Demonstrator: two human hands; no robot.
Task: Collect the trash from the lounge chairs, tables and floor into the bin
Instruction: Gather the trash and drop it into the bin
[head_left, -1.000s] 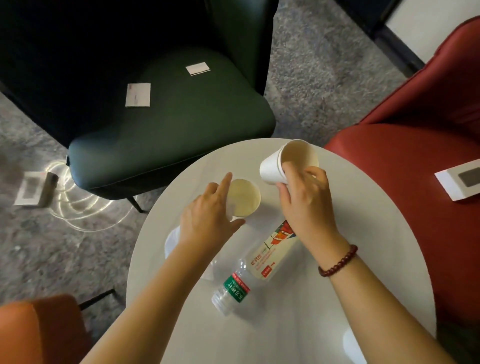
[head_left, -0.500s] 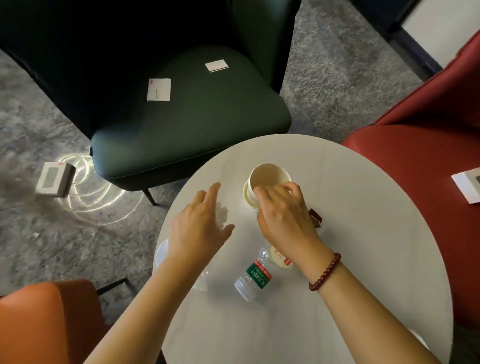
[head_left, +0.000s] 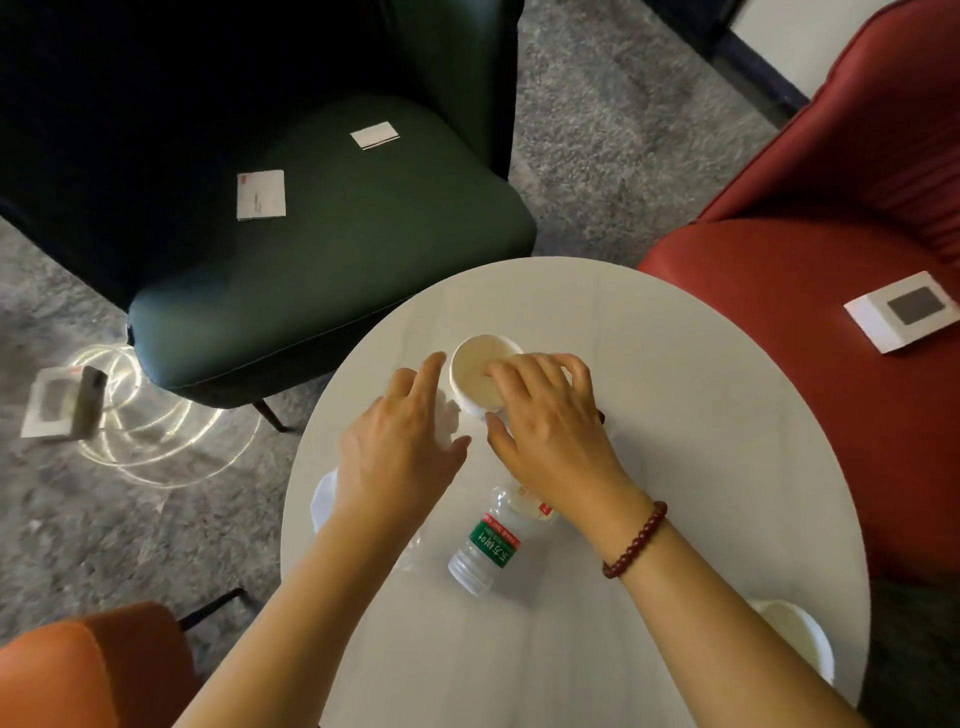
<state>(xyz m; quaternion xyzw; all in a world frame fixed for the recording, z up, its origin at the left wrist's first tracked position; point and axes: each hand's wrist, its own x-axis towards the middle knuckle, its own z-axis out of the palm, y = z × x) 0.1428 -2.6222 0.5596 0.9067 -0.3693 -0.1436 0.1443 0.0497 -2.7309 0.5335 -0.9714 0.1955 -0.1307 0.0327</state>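
**If rushed, cup or bottle may tumble**

Because the right grip (head_left: 545, 431) curls round the rim of the paper cup (head_left: 475, 376), upright on the surface (head_left: 701, 441), a hurried lift could crush it. Left grip (head_left: 400, 447) hovers open just beside; a forearm could nudge the lying bottle (head_left: 485, 543) toward the edge.

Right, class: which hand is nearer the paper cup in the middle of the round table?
Right. The right hand holds the paper cup from its near side; the left hand hovers just left of it.
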